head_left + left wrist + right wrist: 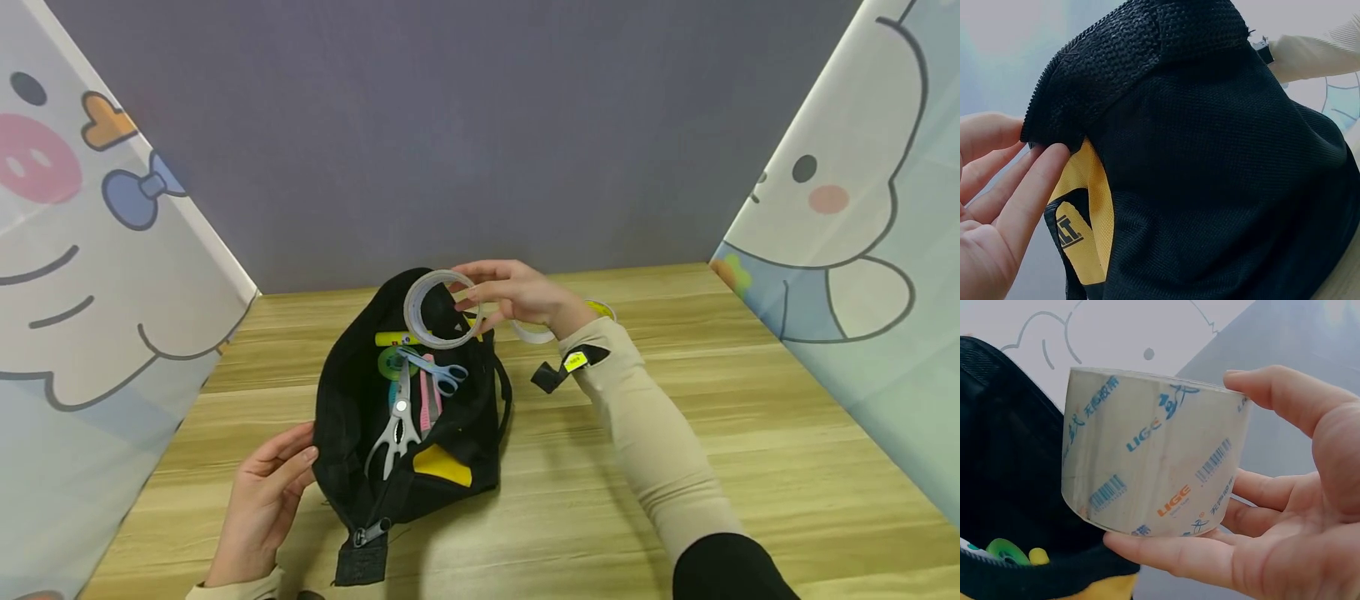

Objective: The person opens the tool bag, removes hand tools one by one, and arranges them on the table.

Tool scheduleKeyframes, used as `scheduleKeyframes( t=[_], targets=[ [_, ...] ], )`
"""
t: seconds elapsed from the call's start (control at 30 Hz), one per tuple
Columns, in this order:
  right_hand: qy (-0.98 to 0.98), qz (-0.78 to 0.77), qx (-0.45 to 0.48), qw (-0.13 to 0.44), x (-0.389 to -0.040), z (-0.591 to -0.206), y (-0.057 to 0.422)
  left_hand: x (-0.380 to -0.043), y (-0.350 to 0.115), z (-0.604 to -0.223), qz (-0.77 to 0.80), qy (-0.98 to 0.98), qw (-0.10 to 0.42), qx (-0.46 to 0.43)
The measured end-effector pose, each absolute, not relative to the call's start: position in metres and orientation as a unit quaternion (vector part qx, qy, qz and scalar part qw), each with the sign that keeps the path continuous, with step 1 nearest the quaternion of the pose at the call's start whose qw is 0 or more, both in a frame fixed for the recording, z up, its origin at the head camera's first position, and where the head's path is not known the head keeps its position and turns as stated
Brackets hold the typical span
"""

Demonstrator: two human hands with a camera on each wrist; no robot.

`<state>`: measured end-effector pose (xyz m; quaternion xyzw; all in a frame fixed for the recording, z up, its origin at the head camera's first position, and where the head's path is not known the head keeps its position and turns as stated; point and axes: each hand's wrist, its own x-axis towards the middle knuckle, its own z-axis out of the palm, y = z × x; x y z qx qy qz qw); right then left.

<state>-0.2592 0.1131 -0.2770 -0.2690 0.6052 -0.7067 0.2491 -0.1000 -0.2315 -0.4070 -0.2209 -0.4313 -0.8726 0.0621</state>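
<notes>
A wide roll of clear packing tape point(1154, 450) with blue and orange print is gripped by my right hand point(517, 292), thumb on one edge and fingers on the other. It hangs over the far end of an open black zip bag point(337, 408). My left hand point(262, 500) pinches the bag's left zip edge between thumb and fingers. Inside the bag lie grey scissors point(402, 410), small blue scissors point(444, 375), a pink cutter-like tool point(426, 400), a green tape roll point(387, 363) and a yellow tube point(392, 338).
Behind my right wrist, a white and yellow ring-shaped item point(534, 336) is partly hidden on the wooden table point(750, 400). A black strap with a yellow tag point(575, 361) hangs from the right sleeve. A grey panel point(480, 142) stands at the back, with cartoon-printed panels on both sides.
</notes>
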Motion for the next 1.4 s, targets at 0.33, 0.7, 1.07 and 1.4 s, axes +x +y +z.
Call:
scheduleKeyframes(
  t=[0.33,0.7,1.07,1.4],
  targets=[
    [0.561,-0.757,-0.254,0.219,-0.257,-0.28,0.146,-0.1,-0.229,-0.407,-0.872,-0.433,0.066,-0.221],
    [0.527,-0.803,-0.21,0.183,-0.258,-0.293,0.206,-0.099,-0.229,-0.407,-0.873,-0.431,0.061,-0.221],
    [0.485,-0.845,-0.163,0.154,-0.259,-0.317,0.256,-0.097,-0.229,-0.408,-0.872,-0.434,0.061,-0.216],
    [0.464,-0.867,-0.148,0.108,-0.259,-0.341,0.296,-0.097,-0.229,-0.406,-0.87,-0.444,0.062,-0.207]
  ],
)
